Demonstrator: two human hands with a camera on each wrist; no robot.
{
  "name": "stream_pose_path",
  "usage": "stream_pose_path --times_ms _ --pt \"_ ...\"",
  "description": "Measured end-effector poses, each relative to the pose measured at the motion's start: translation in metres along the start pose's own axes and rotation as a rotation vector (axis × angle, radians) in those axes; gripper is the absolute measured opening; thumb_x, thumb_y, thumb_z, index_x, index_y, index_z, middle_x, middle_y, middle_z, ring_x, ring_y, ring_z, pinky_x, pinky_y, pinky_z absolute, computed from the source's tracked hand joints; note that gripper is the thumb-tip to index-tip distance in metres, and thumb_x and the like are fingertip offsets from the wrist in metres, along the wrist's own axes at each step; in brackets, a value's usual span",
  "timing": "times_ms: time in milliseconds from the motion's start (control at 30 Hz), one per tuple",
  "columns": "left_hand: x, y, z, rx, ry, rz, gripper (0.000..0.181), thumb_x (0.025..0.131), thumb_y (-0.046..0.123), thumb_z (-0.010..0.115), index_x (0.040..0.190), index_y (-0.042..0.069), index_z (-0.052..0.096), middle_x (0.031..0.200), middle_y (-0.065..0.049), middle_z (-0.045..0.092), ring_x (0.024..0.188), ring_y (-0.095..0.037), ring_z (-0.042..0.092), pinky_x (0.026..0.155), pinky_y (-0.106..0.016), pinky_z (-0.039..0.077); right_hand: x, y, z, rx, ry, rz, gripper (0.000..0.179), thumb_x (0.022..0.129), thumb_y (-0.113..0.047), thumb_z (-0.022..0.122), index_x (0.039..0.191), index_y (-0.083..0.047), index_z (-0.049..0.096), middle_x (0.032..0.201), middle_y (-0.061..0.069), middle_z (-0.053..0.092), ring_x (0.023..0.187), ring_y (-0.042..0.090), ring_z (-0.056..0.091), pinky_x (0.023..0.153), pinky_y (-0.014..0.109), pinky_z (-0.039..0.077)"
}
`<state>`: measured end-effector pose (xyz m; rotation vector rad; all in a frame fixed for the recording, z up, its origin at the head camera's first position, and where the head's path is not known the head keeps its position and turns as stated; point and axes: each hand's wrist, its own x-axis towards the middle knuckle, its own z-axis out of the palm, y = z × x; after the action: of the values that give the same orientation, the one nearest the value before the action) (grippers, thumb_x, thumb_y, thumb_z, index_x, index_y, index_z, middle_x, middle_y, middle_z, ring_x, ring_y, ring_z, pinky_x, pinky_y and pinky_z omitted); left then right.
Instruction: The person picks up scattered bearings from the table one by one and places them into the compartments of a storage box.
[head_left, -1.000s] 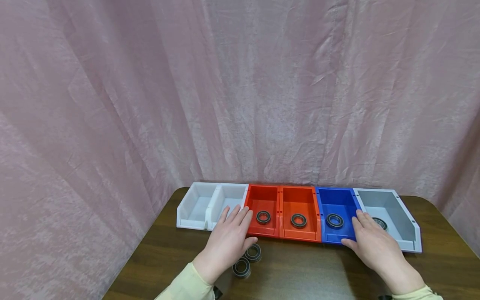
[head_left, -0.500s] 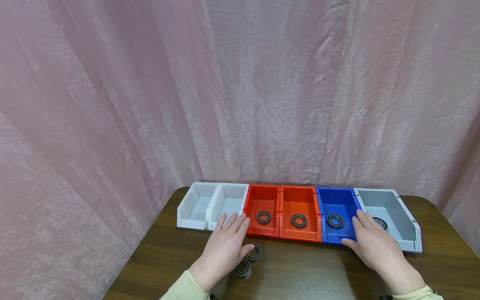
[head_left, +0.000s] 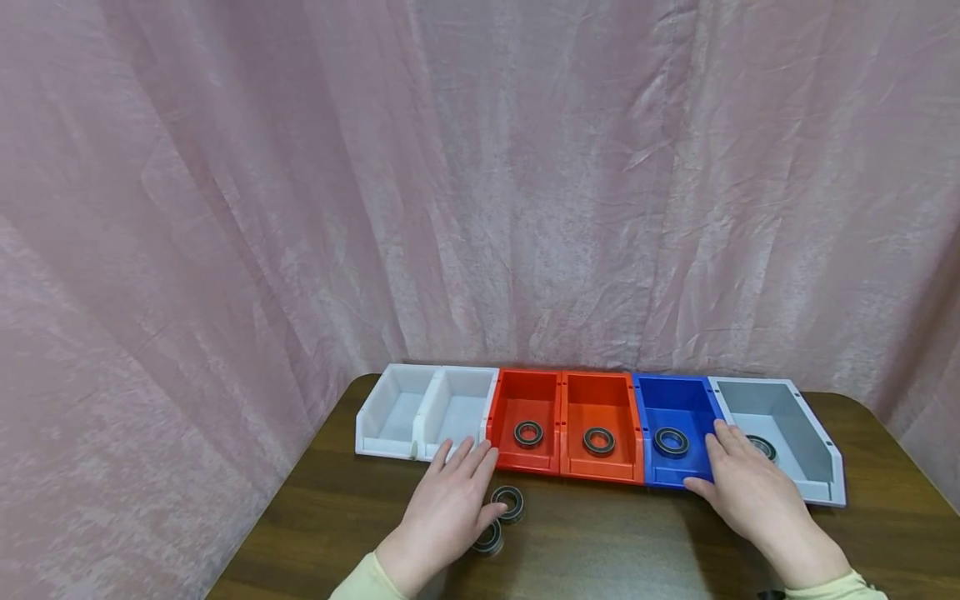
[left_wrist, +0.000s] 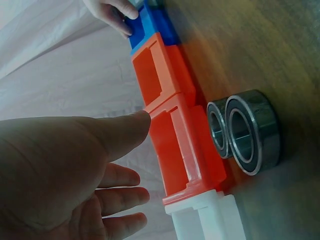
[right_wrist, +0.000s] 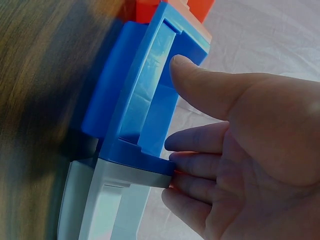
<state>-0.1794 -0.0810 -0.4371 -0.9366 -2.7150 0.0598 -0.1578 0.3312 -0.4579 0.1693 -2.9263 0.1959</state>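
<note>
Left of middle on the table (head_left: 600, 550), in front of the bin row, two ring bearings sit flat side by side: far bearing (head_left: 519, 505), near bearing (head_left: 497, 543). They look to be touching, or nearly. Left hand (head_left: 446, 504) just beside them on the left, palm down, fingers straight, thumb spread wide; holds nothing. Thumb side hides part of the near one in the head view; left wrist view shows thumb apart from both. Its fingertips overlap the front wall of the second white bin (head_left: 461, 408); can't tell if touching.

Right hand (head_left: 753, 492), well apart, is at the seam of blue bin (head_left: 675, 400) and grey bin (head_left: 765, 400). Fingers extended, thumb out, grasping nothing; fingertips right at the shared rim, contact unclear.

Bins run side by side along the table's back edge, from near its back left corner toward the back right: first white bin (head_left: 401, 417), second white, red bin (head_left: 525, 400), orange-red bin (head_left: 598, 404), blue, grey. One bearing each lies flat in red (head_left: 538, 435), orange-red (head_left: 611, 443) and blue (head_left: 684, 444); another in grey (head_left: 767, 445), partly behind the right hand.

Pale yellow-green sleeves (head_left: 367, 583) at both wrists. Pink curtain (head_left: 525, 183) hangs behind the table and down its left side. Table top dark brown, wood-grained.
</note>
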Motion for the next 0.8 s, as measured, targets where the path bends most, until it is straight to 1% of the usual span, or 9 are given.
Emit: stream_pose_path --times_ms 200,333,533,800 --pt "-0.004 0.001 0.003 -0.033 -0.033 -0.013 0.072 0.100 0.047 0.081 0.154 0.004 0.063 0.157 -0.014 0.062 0.146 -0.038 0.057 0.124 -0.061 0.040 -0.001 0.001 0.001 0.000 -0.007 0.001 0.077 0.094 -0.036 0.088 0.135 0.024 0.060 0.150 0.048 0.048 0.140 0.064 0.048 0.113 0.072 0.045" --pt "-0.008 0.001 0.007 -0.054 -0.035 -0.020 0.072 0.100 0.047 0.082 0.154 0.004 0.062 0.158 -0.014 0.061 0.147 -0.038 0.056 0.124 -0.060 0.039 0.000 0.000 0.000 0.001 -0.009 0.004 0.077 0.094 -0.036 0.087 0.135 0.023 0.060 0.151 0.048 0.048 0.141 0.064 0.048 0.113 0.072 0.045" --pt "-0.014 0.003 0.012 -0.039 -0.012 -0.011 0.072 0.098 0.047 0.084 0.152 0.003 0.063 0.156 -0.014 0.063 0.146 -0.037 0.058 0.123 -0.059 0.041 0.000 0.001 0.001 0.002 -0.009 0.003 0.077 0.094 -0.036 0.087 0.135 0.023 0.060 0.151 0.049 0.047 0.141 0.064 0.048 0.113 0.072 0.045" --pt "-0.021 0.003 0.018 -0.058 -0.046 -0.010 0.072 0.098 0.047 0.084 0.152 0.003 0.064 0.154 -0.013 0.065 0.144 -0.036 0.059 0.122 -0.060 0.042 0.000 0.001 0.001 0.002 -0.016 0.007 0.078 0.094 -0.036 0.087 0.135 0.024 0.060 0.151 0.049 0.047 0.141 0.065 0.047 0.113 0.072 0.044"
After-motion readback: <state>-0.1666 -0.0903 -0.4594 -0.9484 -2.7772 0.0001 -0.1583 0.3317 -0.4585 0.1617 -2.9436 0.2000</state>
